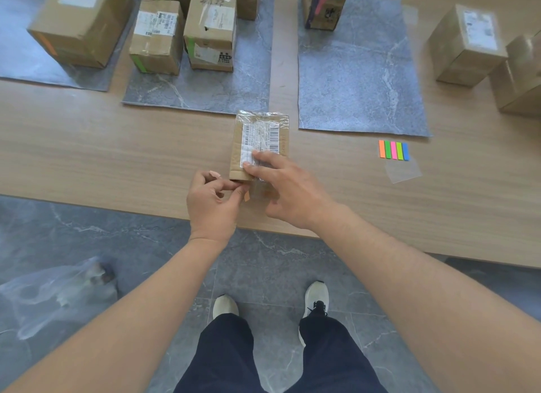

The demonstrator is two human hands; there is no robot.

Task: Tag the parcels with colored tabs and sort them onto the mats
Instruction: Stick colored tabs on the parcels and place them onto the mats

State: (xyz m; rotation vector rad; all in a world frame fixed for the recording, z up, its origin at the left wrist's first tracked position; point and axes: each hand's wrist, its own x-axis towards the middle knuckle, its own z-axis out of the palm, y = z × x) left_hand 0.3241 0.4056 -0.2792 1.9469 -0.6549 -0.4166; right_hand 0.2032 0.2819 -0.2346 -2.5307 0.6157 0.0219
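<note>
Sitting on left mat [17,61]: upper left of frame, one large box [82,20] with an orange mark [48,45] on its near left edge.
Plastic bag [55,293]: clear, crumpled, on the grey floor at lower left.
Table [87,152]: pale wood, runs across the middle of the frame.
Middle mat [205,88]: upper centre. Two small boxes [156,35] [210,32] stand side by side at its near end, each with a green strip [137,62] on its left edge. More boxes sit behind them, cut off by the frame top.
Left hand [210,202]: fingers curled in, tips closed on a small orange tab [246,197], just off the near left corner of the parcel.
Parcel [257,129]: flat cardboard, taped, shipping label up. Lies on bare table at centre frame, between the middle and right mats and nearer the table's front edge.
Right hand [289,193]: fingers straight and spread, resting flat on the near half of the parcel's label. Thumb is off to the side.
Shoes [224,306]: pale pair, bottom centre, below dark trousers.
Right mat [357,79]: upper right of centre. One box [330,14] stands at its far end with a pink strip [320,4] on the near face.
Tab pad [393,150]: orange, green, pink, yellow-green and blue strips in a row, on the table just below the right mat, with clear film [403,170] under its lower end.
Far-right boxes [467,44]: plain cartons on bare table at the right edge, no coloured strip visible.
</note>
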